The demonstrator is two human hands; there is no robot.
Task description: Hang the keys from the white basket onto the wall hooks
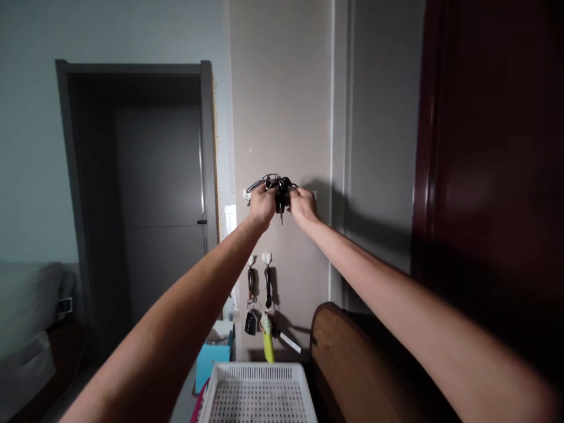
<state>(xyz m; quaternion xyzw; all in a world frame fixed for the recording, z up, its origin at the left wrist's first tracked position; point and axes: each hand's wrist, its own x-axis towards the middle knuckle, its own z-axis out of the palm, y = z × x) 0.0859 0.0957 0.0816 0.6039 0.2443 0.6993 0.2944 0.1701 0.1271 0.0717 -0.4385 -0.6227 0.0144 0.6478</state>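
Over there, a pale blue-green wall [26, 147] flanks a recessed flat grey door [161, 176]; dim light leaves a tall dark-red panel [493, 147] shadowy.

Key bunch [281, 192] sits between left hand [263, 203] and right hand [303, 204], before the wall [282, 106]; basket [286, 372] lies below; door [161, 188] stands left.

No text, label, brand, number or sign can be read. Below the right hand [303, 205], a slanting white strip [291, 342] bears faint marks, too small to make out. Below the left hand [263, 204], a black key fob [251, 323] hangs from a ring; any print on its face is too small to tell. Well to the left of the left hand and lower, whatever a small pale panel [65, 305] carries is too blurred to read.
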